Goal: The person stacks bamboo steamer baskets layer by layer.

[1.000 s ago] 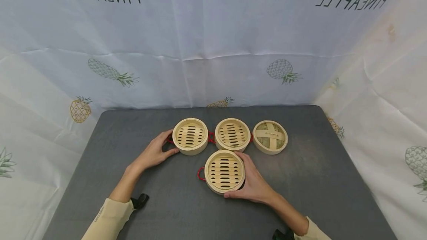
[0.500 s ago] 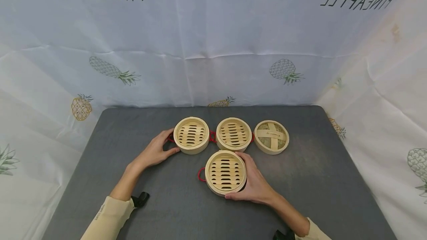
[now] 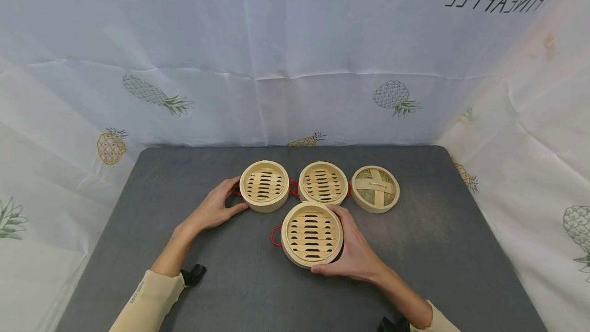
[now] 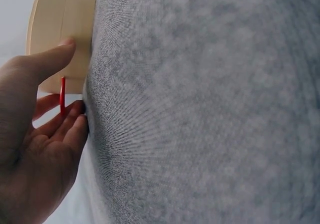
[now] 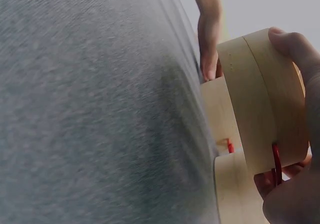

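Observation:
At the left of the row, a round bamboo steamer basket (image 3: 265,186) with red handles stands on the table; my left hand (image 3: 218,206) holds its left side. In the left wrist view the thumb lies on its wall (image 4: 75,14), and the fingers are around the side near the red handle (image 4: 62,97). My right hand (image 3: 350,247) grips another steamer basket (image 3: 312,234) by its right side, thumb in front and fingers behind. That basket (image 5: 262,104) is off the table in the right wrist view. Its slatted inside faces up, and a red handle (image 3: 275,236) sticks out left.
Behind the lifted basket is a middle steamer basket (image 3: 323,181), partly overlapped by it. To its right lies a woven bamboo lid (image 3: 375,189) with crossed strips. The dark grey table (image 3: 438,250) meets a pineapple-print cloth (image 3: 276,111) at the back.
The basket in my right hand has come up off the table a little, towards the camera, and overlaps the middle basket more. My left hand stays on the left basket.

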Available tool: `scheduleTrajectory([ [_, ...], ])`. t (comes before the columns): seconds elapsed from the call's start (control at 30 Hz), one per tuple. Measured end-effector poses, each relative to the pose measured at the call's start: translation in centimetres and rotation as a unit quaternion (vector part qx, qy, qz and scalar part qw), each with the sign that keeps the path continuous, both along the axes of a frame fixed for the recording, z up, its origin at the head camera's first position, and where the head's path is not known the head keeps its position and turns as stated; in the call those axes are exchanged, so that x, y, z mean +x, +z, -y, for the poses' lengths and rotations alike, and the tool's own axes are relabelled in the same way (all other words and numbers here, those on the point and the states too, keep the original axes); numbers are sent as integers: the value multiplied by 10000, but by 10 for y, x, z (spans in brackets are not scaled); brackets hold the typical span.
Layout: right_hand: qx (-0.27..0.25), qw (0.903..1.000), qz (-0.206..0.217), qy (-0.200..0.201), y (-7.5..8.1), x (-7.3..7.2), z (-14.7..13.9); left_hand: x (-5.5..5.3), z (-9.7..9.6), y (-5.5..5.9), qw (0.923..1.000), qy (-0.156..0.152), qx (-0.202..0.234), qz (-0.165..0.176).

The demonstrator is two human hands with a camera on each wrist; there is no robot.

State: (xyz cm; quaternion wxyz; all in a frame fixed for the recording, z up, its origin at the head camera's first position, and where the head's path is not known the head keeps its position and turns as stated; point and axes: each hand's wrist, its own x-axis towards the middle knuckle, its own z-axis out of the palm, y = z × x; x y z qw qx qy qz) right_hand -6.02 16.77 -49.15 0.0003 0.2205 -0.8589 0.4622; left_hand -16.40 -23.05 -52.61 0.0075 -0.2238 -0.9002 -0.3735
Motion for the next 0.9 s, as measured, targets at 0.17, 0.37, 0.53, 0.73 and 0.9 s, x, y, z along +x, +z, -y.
scheduleTrajectory([
  [0.17,-93,9999,-119,42,9,-4,4,3,-2,10,9998,1,-67,195],
  [0.37,-155,9996,-226,-39,15,-9,8,-10,6,-19,9999,11,-126,-102],
  [0.53,-119,9992,-352,-167,17,-16,12,-15,9,-31,9994,38,-348,-37],
  [0.73,-34,9992,-307,-249,23,-26,18,-1,-2,3,9992,55,-313,230],
  [0.9,-83,9996,-226,-171,28,-35,25,0,-2,5,9994,49,-318,153],
])
